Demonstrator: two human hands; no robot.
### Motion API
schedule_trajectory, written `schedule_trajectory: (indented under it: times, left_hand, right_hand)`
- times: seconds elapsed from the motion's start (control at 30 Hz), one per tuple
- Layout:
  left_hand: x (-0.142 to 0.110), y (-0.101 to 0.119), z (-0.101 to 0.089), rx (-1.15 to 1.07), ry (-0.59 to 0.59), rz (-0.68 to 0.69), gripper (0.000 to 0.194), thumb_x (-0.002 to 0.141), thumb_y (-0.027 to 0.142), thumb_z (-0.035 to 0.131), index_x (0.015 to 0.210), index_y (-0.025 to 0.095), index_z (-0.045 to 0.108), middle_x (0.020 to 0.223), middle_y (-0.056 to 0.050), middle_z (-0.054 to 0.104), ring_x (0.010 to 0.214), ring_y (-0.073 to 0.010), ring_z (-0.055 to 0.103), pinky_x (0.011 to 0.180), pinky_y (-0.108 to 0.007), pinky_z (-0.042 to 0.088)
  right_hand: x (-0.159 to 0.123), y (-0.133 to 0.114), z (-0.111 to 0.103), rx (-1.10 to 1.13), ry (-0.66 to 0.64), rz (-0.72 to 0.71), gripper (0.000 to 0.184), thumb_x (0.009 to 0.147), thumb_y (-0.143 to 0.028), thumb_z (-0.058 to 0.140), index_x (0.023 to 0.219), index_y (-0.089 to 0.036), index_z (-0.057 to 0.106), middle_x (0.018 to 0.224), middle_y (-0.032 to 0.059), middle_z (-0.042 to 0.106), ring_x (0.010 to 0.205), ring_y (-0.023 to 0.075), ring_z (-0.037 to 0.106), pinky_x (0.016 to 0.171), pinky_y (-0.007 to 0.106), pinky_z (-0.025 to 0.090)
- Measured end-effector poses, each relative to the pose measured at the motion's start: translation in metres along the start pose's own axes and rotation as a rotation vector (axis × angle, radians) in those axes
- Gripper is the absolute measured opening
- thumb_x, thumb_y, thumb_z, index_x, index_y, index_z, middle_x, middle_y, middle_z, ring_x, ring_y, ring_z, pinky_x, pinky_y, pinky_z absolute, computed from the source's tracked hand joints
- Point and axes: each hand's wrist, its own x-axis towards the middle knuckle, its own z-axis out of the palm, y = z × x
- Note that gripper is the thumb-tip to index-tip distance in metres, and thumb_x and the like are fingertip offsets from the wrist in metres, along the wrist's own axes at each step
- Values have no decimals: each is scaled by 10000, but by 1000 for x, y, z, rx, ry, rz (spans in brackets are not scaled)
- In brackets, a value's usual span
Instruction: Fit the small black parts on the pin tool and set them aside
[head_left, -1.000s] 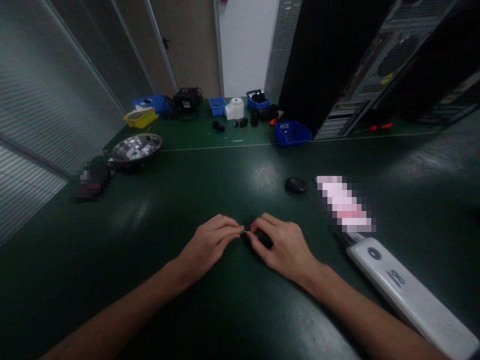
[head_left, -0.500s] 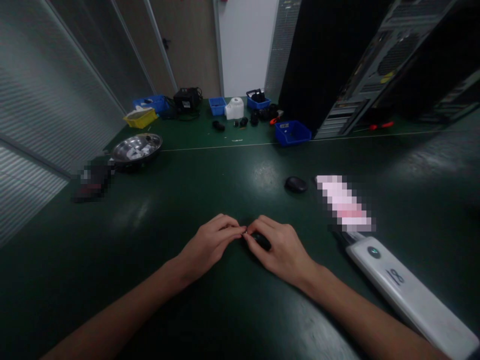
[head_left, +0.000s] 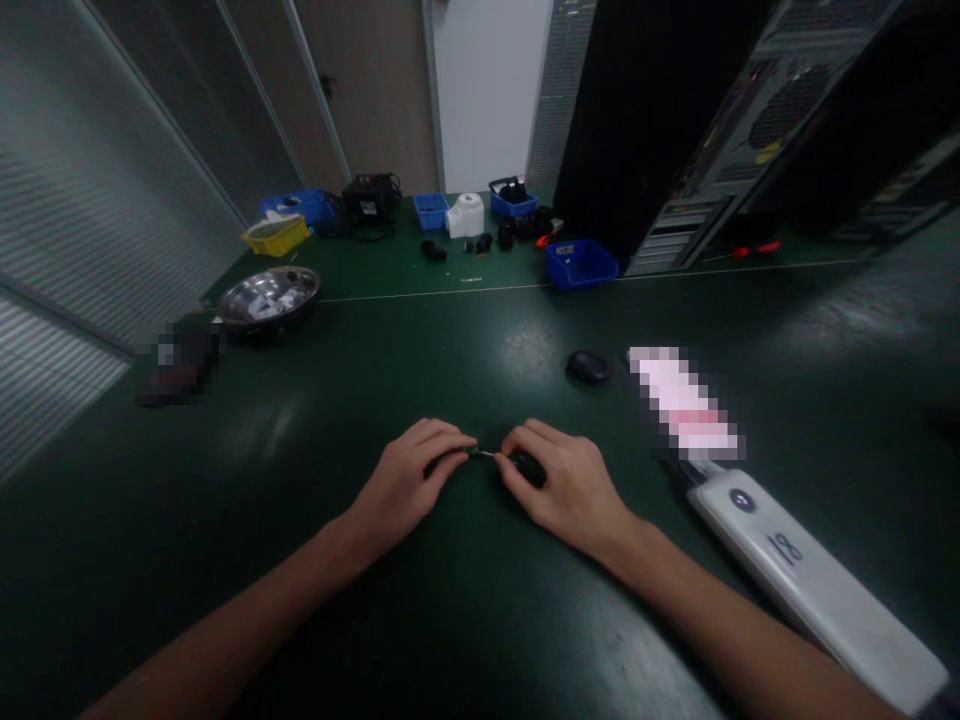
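Observation:
My right hand (head_left: 559,475) is closed around what looks like a small screwdriver (head_left: 529,468), its dark handle showing inside the curled fingers. A thin metal shaft (head_left: 487,454) sticks out from those fingertips towards my left. My left hand (head_left: 416,470) pinches a small dark piece (head_left: 474,452) between thumb and fingers; its kind is too small to make out. The shaft's tip is at or close to this piece, and I cannot tell whether they touch. Both hands are low over the dark green table (head_left: 420,620).
A black computer mouse (head_left: 589,367) lies beyond my right hand, beside a blurred pink-white item (head_left: 682,400) and a long white device (head_left: 810,580) marked 18. At left stands a metal bowl (head_left: 268,295) with white bits. Blue bins (head_left: 581,265) and a yellow basket (head_left: 277,237) stand further back.
My hands have moved slightly apart, and the thin metal shaft now shows between them. My left hand has shifted left and a little up. The view has shifted slightly.

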Motion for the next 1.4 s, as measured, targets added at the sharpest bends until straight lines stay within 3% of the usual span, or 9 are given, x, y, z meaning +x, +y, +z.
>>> schedule_trajectory:
  times: [0.37, 0.67, 0.87, 1.1, 1.23, 1.4]
  left_hand:
    - [0, 0, 1, -48, 10, -13, 219, 980, 256, 565, 1165, 294, 677, 1171, 15, 682, 1106, -111, 624, 1000, -305, 533]
    - [-2, 1, -2, -67, 43, 87, 241, 967, 243, 583, 1161, 282, 719, 1143, -11, 731, 1048, -135, 678, 950, -317, 583]
    - [-3, 0, 4, 8, -1, 253, 265, 968, 183, 563, 1190, 245, 695, 1147, -12, 736, 1048, -124, 665, 932, -296, 576]
    - [-3, -3, 3, -31, -27, 176, 276, 977, 219, 554, 1206, 294, 689, 1156, 6, 719, 1062, -120, 636, 946, -305, 545]
    - [-2, -1, 1, 7, -53, 137, 369, 998, 236, 507, 1331, 355, 610, 1179, -18, 666, 1070, -143, 586, 915, -324, 527]
    - [1, 6, -1, 200, -153, 119, 570, 1003, 197, 455, 1531, 383, 347, 1170, -55, 590, 1020, -174, 525, 856, -333, 496]
  right_hand:
    - [0, 0, -3, -13, -22, 49, 155, 966, -348, 556, 904, -240, 649, 886, -12, 660, 714, 135, 601, 649, 279, 376]
    - [1, -3, -2, 40, -20, -5, 185, 994, -345, 523, 934, -225, 649, 889, 11, 656, 726, 140, 601, 671, 267, 408]
    - [0, -3, 1, 7, -50, -41, 182, 1001, -345, 524, 965, -225, 657, 903, 13, 664, 722, 135, 611, 666, 266, 404]
    - [0, -3, 1, 50, -54, -70, 180, 1013, -332, 519, 981, -217, 654, 915, 15, 658, 716, 127, 602, 669, 258, 415]
    - [0, -1, 0, 87, 2, -34, 167, 1010, -338, 536, 974, -220, 649, 921, 14, 669, 715, 129, 604, 669, 263, 425]
    - [2, 3, 0, 52, 91, 28, 198, 1024, -354, 520, 953, -218, 645, 925, 20, 675, 764, 143, 628, 688, 274, 429]
